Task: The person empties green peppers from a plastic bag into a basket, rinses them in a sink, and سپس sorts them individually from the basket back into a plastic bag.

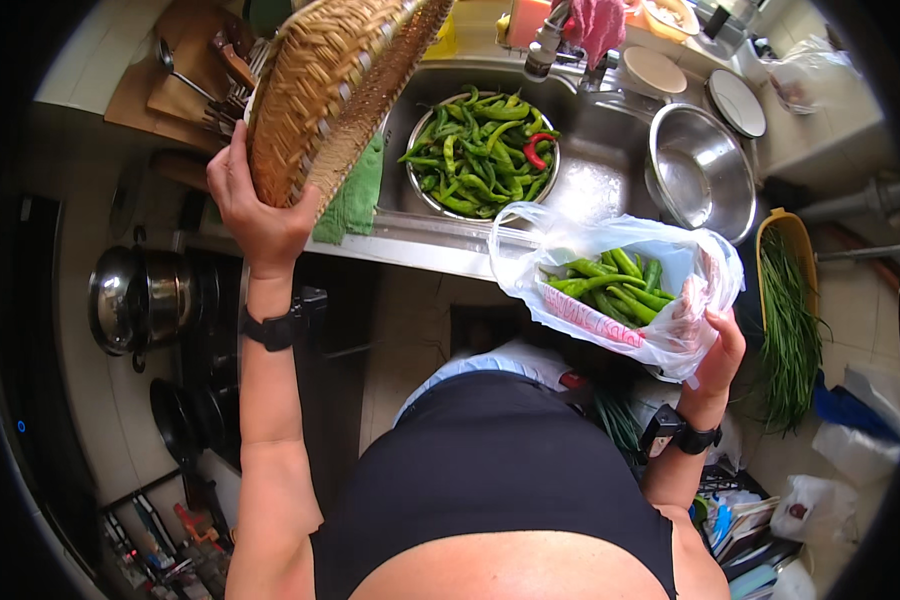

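A woven bamboo basket [322, 90], tipped on its side, is gripped at its rim by my left hand [262, 202] above the left end of the sink. My right hand [720, 352] grips the side of a white plastic bag [690, 337] with red printing. Green chili peppers [622, 285] show through the bag's open mouth, in front of the counter edge. In the left part of the steel sink [600, 142] stands a round metal bowl [412, 176] heaped with green peppers [487, 150]. One red pepper [538, 152] lies among them.
A steel basin [701, 169] leans at the sink's right end. Below it, a yellow basket [784, 221] holds long green chives [787, 337]. The faucet [544, 52] stands behind the sink. A green cloth [352, 195] hangs over the front edge. Knives [232, 56] and a ladle [184, 75] lie left.
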Demonstrator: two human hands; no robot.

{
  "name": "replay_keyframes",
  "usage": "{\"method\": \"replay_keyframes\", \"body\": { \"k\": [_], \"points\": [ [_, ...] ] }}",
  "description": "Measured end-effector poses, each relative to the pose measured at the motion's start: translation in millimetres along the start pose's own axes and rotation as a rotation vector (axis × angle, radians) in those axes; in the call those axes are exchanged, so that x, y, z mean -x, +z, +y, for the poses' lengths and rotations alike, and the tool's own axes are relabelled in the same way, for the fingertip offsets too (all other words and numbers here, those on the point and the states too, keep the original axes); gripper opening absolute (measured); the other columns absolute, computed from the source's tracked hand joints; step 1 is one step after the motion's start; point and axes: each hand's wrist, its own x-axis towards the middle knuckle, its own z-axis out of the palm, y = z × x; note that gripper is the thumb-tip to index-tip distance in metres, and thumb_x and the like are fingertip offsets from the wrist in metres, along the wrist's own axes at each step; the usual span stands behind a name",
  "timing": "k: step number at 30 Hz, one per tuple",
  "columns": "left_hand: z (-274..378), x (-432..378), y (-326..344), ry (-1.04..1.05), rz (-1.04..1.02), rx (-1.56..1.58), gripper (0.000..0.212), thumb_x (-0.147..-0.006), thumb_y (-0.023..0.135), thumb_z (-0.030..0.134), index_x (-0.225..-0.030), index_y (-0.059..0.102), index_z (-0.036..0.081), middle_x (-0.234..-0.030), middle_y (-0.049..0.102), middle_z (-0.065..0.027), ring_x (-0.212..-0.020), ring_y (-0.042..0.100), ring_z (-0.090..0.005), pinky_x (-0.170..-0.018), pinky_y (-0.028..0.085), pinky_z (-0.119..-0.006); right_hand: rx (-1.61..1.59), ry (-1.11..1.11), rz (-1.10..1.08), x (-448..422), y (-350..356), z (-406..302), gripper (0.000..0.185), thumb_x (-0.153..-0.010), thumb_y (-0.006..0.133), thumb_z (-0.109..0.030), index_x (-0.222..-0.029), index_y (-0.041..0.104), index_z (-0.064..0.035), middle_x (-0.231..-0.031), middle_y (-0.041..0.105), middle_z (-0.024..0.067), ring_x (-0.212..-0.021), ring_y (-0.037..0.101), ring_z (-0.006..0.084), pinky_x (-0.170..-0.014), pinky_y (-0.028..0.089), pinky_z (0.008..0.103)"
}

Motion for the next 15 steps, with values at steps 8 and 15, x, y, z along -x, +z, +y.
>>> {"method": "replay_keyframes", "body": {
  "k": [8,15],
  "points": [
    [-34,36,19,0.197,-0.084,0.042,0.079,-0.061,0.071,0.011,-0.136,0.046,0.002,-0.105,0.048,-0.0149,-0.098,0.049,-0.0342,-0.092,0.043,-0.042,0.06,-0.061,0.06,33,11,23,0.051,-0.08,0.055,-0.013,-0.128,0.05,0.0018,-0.111,0.062,0.0104,-0.099,0.06,0.021,-0.092,0.046,0.0321],
    [-24,14,7,0.322,-0.131,0.123,0.076,-0.063,0.074,0.013,-0.134,0.048,0.001,-0.104,0.052,-0.0163,-0.098,0.051,-0.0348,-0.09,0.043,-0.042,0.09,-0.056,0.129,50,16,31,0.052,-0.08,0.057,-0.011,-0.13,0.048,0.0016,-0.115,0.06,0.0114,-0.102,0.06,0.0221,-0.093,0.046,0.0341]
  ]
}}
